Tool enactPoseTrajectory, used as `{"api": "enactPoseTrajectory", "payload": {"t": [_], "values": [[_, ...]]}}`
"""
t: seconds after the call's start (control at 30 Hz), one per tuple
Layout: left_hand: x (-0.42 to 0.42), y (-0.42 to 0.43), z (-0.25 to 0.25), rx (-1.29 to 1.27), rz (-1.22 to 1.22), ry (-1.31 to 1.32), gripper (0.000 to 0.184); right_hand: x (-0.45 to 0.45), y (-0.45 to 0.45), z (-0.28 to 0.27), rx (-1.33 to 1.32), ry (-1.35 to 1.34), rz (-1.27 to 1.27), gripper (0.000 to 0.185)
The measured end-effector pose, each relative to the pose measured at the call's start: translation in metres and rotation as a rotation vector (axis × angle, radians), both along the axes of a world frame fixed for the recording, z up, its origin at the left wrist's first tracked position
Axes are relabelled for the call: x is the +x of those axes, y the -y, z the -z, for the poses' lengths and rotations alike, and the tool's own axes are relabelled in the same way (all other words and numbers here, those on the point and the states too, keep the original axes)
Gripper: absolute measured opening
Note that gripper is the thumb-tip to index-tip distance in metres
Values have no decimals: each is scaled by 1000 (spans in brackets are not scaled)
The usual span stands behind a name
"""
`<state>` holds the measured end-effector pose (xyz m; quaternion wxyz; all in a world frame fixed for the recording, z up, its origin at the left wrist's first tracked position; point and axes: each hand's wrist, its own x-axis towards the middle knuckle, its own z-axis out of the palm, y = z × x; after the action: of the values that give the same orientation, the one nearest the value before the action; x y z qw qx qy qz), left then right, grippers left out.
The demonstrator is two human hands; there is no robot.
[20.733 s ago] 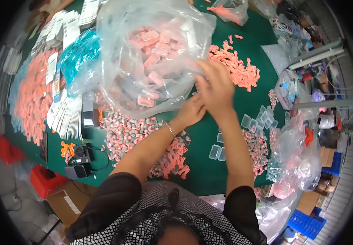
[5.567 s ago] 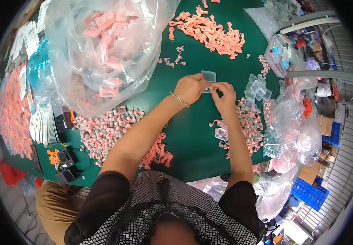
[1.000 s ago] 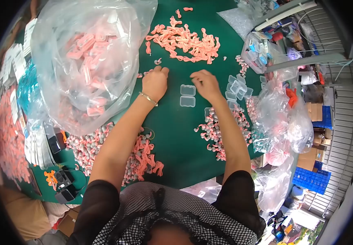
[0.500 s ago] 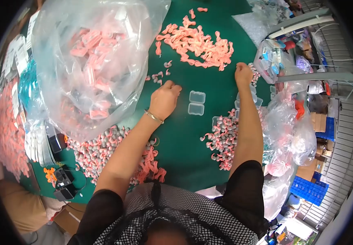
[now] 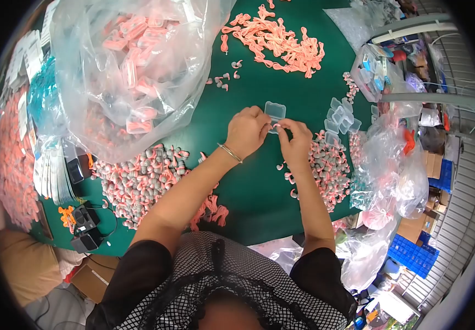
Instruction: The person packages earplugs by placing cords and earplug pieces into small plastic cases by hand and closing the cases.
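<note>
A small clear plastic box [image 5: 275, 110] lies with its lid open on the green table. Both hands meet over its nearer half. My right hand [image 5: 295, 141] pinches a small pink-and-grey earbud [image 5: 276, 126] between thumb and forefinger. My left hand [image 5: 246, 131] is closed at the box's left side, fingertips together; what they hold is hidden. To the right of my right forearm spreads a heap of pink-and-grey earbuds [image 5: 325, 171]. Several loose earbuds [image 5: 222, 82] lie beyond my left hand.
Bundled pink cords [image 5: 281, 47] cover the table's far side. A big clear bag [image 5: 177, 93] of pink packs stands at left, another earbud heap [image 5: 144, 181] before it. Clear boxes [image 5: 341, 116] are stacked at right, near plastic bags [image 5: 391, 176]. A person's sleeve [image 5: 25, 264] shows lower left.
My right hand has come back from the small pile at far right to the clear box. My left hand has moved right to meet it. The view has shifted slightly.
</note>
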<state>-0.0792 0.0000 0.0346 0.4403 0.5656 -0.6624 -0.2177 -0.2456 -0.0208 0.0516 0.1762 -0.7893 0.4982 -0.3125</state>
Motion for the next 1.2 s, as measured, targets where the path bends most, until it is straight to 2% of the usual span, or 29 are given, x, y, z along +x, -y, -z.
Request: {"api": "enactPoseTrajectory", "payload": {"t": [0.13, 0.2, 0.33, 0.43, 0.5, 0.6, 0.67, 0.7, 0.77, 0.9, 0.97, 1.0, 1.07, 1.2], "values": [[-5, -3, 1, -13, -28, 92, 10, 5, -7, 5, -104, -173, 32, 11], [-6, -5, 1, -8, -33, 115, 10, 7, -9, 3, -268, -262, 24, 12], [-1, -6, 0, -24, 11, 157, 19, 5, -2, 3, -293, -253, -14, 11], [2, -7, -1, -35, 42, 151, 28, 3, 26, 0, -219, -195, -28, 11], [4, -6, -1, -30, 61, 153, 33, 6, 65, 2, -122, -16, -25, 14], [3, -4, -3, -33, 58, 134, 40, 20, 119, 11, -144, -106, -11, 16], [4, -4, 0, -70, 48, 156, 43, 33, 141, 22, -298, -344, 56, 17], [5, -4, 2, -67, 47, 160, 43, 36, 146, 25, -296, -340, 55, 17], [7, -4, 3, -33, 77, 123, 43, 39, 151, 24, -266, -504, 75, 15], [9, -3, 5, -63, 71, 84, 45, 24, 127, 3, -375, -452, 38, 10], [9, -3, 5, -67, 77, 78, 45, 8, 103, -12, 3, -136, -118, 7], [10, -3, 4, -66, 76, 76, 45, 3, 89, -16, 3, -138, -119, 7], [9, -3, 2, -24, 75, 80, 42, -7, 64, -23, 28, -40, -305, 9], [8, -3, 3, -4, 87, 92, 41, -7, 38, -18, -104, -147, -338, 13]]}}
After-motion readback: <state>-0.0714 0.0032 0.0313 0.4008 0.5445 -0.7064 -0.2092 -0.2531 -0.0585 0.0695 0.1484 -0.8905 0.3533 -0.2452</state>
